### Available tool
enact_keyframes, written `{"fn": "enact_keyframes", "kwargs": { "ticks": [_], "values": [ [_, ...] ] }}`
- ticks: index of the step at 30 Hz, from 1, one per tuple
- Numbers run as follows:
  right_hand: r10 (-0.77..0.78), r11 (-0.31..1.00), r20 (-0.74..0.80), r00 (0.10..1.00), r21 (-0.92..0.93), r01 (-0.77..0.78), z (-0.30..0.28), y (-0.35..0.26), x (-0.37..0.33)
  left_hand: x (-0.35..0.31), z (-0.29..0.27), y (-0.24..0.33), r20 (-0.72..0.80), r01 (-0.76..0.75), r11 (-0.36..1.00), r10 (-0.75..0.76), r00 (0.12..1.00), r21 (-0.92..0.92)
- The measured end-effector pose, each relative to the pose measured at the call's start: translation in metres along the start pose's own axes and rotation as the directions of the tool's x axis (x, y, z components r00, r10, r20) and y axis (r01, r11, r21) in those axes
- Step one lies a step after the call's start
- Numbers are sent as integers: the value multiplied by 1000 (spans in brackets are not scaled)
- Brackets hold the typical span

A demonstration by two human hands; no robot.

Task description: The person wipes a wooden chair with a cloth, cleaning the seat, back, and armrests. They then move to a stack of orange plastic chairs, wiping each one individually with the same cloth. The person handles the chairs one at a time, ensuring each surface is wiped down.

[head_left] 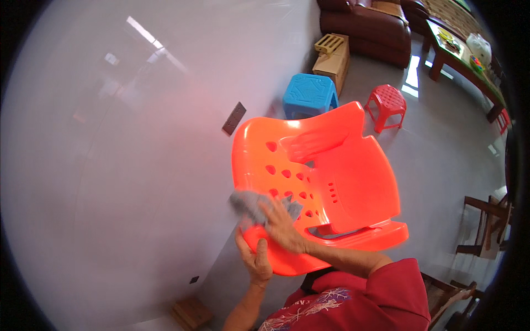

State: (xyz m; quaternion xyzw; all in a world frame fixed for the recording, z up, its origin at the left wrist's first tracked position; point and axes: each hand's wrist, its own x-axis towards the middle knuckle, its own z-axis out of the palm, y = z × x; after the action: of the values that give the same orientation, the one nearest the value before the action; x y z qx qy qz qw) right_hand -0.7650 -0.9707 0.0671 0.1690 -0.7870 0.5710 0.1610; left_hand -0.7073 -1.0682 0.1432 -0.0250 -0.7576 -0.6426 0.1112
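A glossy orange-red plastic armchair (359,182), its back pierced with drop-shaped holes, is tilted in front of me. My left hand (256,262) grips the rim of its backrest at the near left corner, thumb on the inner face. With my right hand (284,227) I press a grey cloth (251,205) against the backrest near that same corner. Part of the cloth sticks out beyond the rim, and another part shows past my fingers over the holes. The right fingers are somewhat blurred.
A pale wall with a dark socket plate (234,118) stands at the left. Beyond the chair are a blue stool (310,94), a red stool (387,105), a cardboard box (333,66) and a maroon sofa (364,30). A long table (469,66) and wooden chairs (486,223) line the right.
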Motion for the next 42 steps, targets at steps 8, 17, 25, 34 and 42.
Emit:
{"fn": "enact_keyframes", "kwargs": {
  "ticks": [8, 17, 25, 34, 42],
  "values": [
    [274, 960, -100, 957, -22, -278, 6, 41, 28, 1, 12, 7, 4, -3, 999, 3, 1000, 41],
    [576, 802, -285, 766, 14, -598, 15, 192, 33, 0, 7, 13, -23, 69, 993, -67, 997, 99],
    [699, 419, -335, 632, -525, -741, -9, 246, -37, -5, 5, 18, -87, 138, 986, -131, 988, 88],
    [659, 679, -352, 664, -99, -727, -13, 214, -18, 1, 10, 16, -39, 132, 989, -129, 991, 62],
    [473, 866, -178, 863, 275, -418, -23, 70, 41, 3, 11, 11, -18, 90, 995, -90, 996, -32]
  ]
}}
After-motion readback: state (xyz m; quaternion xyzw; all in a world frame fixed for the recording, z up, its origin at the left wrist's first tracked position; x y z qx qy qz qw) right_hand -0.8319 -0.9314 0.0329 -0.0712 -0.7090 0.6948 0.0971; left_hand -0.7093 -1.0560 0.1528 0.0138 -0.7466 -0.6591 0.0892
